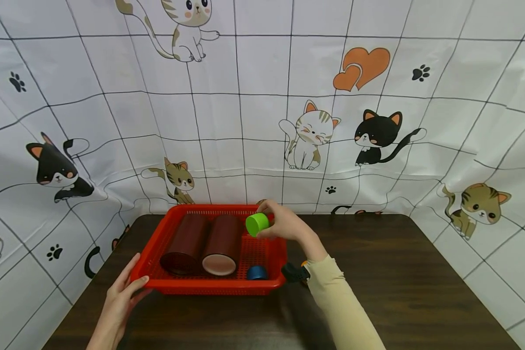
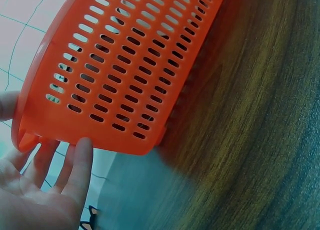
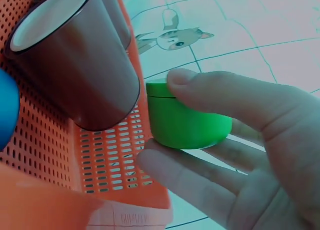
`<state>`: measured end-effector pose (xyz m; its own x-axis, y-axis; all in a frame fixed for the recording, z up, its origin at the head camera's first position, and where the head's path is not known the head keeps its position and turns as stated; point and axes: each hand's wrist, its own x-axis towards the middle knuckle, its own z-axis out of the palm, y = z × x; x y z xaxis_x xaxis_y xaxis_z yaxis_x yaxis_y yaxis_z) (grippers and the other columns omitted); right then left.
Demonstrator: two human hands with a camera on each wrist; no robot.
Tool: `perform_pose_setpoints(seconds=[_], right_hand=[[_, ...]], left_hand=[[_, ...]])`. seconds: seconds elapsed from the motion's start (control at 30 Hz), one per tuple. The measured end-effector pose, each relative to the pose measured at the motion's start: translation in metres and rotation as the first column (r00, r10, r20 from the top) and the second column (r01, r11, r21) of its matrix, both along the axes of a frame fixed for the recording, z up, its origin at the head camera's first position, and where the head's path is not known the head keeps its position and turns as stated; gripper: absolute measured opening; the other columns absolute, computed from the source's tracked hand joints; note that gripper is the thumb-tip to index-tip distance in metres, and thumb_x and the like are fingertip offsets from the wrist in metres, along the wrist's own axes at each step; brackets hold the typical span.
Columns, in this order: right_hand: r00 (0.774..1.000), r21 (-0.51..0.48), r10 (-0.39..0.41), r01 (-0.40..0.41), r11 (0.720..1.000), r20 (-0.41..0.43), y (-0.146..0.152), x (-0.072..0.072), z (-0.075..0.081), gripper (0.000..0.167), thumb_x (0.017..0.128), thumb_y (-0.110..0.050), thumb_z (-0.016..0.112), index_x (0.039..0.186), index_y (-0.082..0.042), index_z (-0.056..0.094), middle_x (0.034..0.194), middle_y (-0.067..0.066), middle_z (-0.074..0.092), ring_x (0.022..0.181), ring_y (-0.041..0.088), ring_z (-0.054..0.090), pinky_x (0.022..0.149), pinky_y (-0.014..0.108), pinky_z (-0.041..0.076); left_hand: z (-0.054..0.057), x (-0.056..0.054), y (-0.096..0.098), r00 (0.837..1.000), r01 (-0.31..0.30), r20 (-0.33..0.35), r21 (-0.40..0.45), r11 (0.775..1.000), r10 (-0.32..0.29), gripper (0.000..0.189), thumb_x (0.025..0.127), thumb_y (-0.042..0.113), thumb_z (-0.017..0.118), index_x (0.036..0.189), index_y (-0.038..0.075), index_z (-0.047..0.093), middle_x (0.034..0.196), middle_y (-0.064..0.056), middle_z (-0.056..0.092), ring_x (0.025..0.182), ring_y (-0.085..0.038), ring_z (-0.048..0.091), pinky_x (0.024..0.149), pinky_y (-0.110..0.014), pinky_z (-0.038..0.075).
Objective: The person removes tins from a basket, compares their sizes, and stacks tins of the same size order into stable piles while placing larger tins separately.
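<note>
A red perforated plastic basket stands on the table, and my left hand grips its rim at the near left corner. The left wrist view shows the thumb on one side of the rim and the fingers on the other. Above the basket's right side, my right hand pinches a short green cylinder between thumb and fingers. Two brown cylinders lie side by side in the basket, one turning a pale round end to me. A short blue cylinder sits in the near right corner.
Under the basket is a dark wood-grain table, reaching farther to the right than to the left. A white grid-lined sheet printed with cartoon cats hangs behind and around the sides.
</note>
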<state>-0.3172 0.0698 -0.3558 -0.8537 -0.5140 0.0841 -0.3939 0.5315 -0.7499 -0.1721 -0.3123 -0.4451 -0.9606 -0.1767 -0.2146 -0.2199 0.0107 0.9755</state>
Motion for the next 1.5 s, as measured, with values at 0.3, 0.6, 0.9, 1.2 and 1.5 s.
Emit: perform_pose_setpoints(seconds=[0.3,0.6,0.9,1.2,1.5], right_hand=[[0.999,-0.141,-0.043,0.047,0.989,0.026,0.01,0.009,-0.003,0.061,0.08,-0.012,0.083,0.13,-0.013,0.047,0.133,0.015,0.055,0.081,0.023,0.071,0.064,0.032,0.061],[0.998,-0.227,-0.051,0.056,0.972,0.029,0.021,0.022,0.001,0.068,0.083,-0.016,0.08,0.143,-0.028,0.05,0.128,0.015,0.057,0.095,0.024,0.072,0.07,0.038,0.062],[0.991,-0.323,-0.131,0.129,0.937,0.015,0.033,0.028,-0.006,0.063,0.081,-0.017,0.082,0.139,-0.018,0.056,0.131,0.017,0.06,0.105,0.033,0.071,0.075,0.041,0.062],[0.974,-0.367,-0.222,0.223,0.903,0.046,0.051,0.043,-0.01,0.062,0.081,-0.016,0.082,0.136,-0.018,0.054,0.13,0.012,0.059,0.098,0.026,0.072,0.076,0.039,0.062],[0.961,-0.356,-0.277,0.267,0.896,0.023,0.064,0.055,-0.012,0.062,0.08,-0.019,0.084,0.134,-0.021,0.054,0.131,0.009,0.059,0.1,0.026,0.07,0.08,0.032,0.059]], left_hand=[[-0.001,0.0,0.0,1.0,-0.003,0.006,-0.003,1.0,0.003,0.075,0.101,0.031,0.057,0.157,0.043,0.009,0.168,-0.006,0.001,0.099,0.017,0.05,0.084,-0.013,0.052],[-0.001,0.001,0.0,1.0,-0.006,0.008,0.008,1.0,0.006,0.076,0.101,0.03,0.058,0.157,0.043,0.008,0.168,-0.006,0.0,0.098,0.018,0.05,0.084,-0.013,0.052],[0.001,-0.001,0.001,1.0,-0.003,0.026,0.007,1.0,0.003,0.076,0.101,0.03,0.057,0.157,0.043,0.007,0.168,-0.003,0.001,0.099,0.017,0.049,0.085,-0.014,0.052],[0.001,-0.003,0.001,1.0,-0.004,0.018,0.004,1.0,0.004,0.075,0.101,0.031,0.057,0.156,0.045,0.008,0.168,-0.007,0.002,0.1,0.015,0.05,0.085,-0.015,0.053],[0.0,-0.002,0.001,0.999,-0.029,0.032,0.017,0.999,0.029,0.074,0.101,0.031,0.057,0.156,0.046,0.01,0.168,-0.005,0.004,0.1,0.014,0.049,0.084,-0.014,0.052]])
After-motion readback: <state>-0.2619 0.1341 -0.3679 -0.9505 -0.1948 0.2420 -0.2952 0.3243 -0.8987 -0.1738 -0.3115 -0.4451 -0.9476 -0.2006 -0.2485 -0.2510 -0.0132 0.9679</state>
